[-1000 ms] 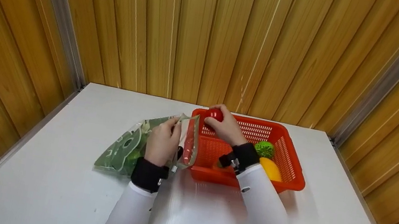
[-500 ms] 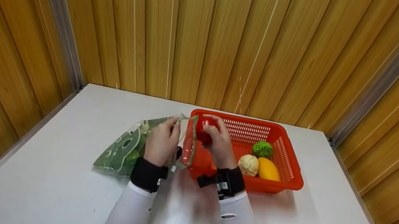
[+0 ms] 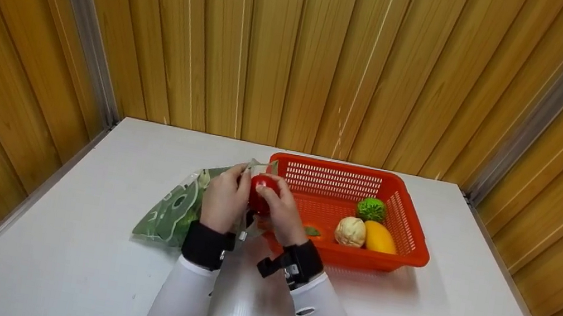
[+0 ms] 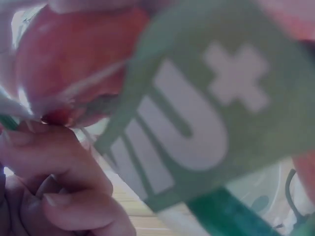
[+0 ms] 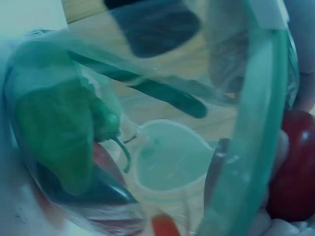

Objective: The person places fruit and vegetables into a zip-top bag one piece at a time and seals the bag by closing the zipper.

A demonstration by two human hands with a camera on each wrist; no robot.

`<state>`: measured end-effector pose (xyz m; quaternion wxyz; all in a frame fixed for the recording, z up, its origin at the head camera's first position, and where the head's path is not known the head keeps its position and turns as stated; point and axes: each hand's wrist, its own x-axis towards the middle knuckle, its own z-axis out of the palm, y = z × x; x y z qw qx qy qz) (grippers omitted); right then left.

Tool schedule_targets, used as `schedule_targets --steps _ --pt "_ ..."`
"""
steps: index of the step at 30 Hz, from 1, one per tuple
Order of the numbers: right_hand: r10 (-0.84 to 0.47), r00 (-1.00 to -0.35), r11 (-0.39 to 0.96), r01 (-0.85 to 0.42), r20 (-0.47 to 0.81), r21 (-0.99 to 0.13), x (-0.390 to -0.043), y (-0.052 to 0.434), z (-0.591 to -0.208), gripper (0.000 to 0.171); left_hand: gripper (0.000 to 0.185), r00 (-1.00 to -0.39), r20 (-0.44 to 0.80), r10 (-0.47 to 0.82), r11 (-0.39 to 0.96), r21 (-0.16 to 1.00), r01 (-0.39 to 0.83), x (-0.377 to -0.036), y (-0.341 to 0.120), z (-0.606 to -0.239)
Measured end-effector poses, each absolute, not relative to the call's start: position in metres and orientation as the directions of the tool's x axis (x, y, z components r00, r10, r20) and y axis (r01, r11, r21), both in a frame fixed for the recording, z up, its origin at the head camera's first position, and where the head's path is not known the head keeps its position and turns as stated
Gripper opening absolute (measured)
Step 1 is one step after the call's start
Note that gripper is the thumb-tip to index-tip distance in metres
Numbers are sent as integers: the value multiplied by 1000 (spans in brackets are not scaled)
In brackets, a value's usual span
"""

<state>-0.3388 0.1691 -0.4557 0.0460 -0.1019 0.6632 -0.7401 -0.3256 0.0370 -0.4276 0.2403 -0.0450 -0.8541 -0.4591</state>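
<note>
My left hand (image 3: 225,199) pinches the rim of a see-through green-printed zip bag (image 3: 177,208), its mouth turned to the right. My right hand (image 3: 281,210) grips a glossy red round fruit (image 3: 261,189) at the bag's mouth, right beside the left fingers. In the right wrist view the red fruit (image 5: 298,167) sits at the right, next to the bag's green edge (image 5: 261,118). Through the plastic show a green pepper with a stem (image 5: 54,132), a long green vegetable (image 5: 167,96) and a dark glossy piece (image 5: 93,189). The left wrist view has curled fingers (image 4: 54,157) under the bag.
A red perforated basket (image 3: 412,224) stands right of the bag on the white table (image 3: 46,251). It holds a green ball-like piece (image 3: 371,209), a cream round piece (image 3: 350,232), a yellow mango-like fruit (image 3: 380,238) and an orange piece with a green leaf (image 3: 312,232). Wood-patterned panels (image 3: 298,53) surround the table.
My right hand has carried the red fruit left and down, from over the basket to the bag's mouth. My left hand and the bag have hardly moved.
</note>
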Motion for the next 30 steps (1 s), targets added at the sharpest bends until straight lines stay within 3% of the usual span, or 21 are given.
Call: schedule_targets --steps 5,8,11,19,25,30 --pt "-287 -954 -171 -35 83 -985 -339 163 -461 53 31 -867 481 -130 596 737 319 -324 38 -427" --pt "-328 -940 -181 -31 90 -983 -337 161 -464 70 29 -861 491 -131 605 728 323 -322 39 -428" --pt "-347 -932 -106 -73 106 -992 -336 161 -468 79 30 -855 499 -142 620 718 317 -321 39 -428" --pt "-426 -878 3 -245 221 -969 -335 156 -475 55 33 -847 514 -137 623 710 330 -317 40 -426" --pt "-465 -869 -29 -177 170 -984 -332 155 -473 27 33 -850 512 -127 618 711 336 -317 41 -424" --pt "-481 -865 -92 -108 139 -990 -331 153 -472 27 33 -853 508 -118 591 726 351 -319 40 -424"
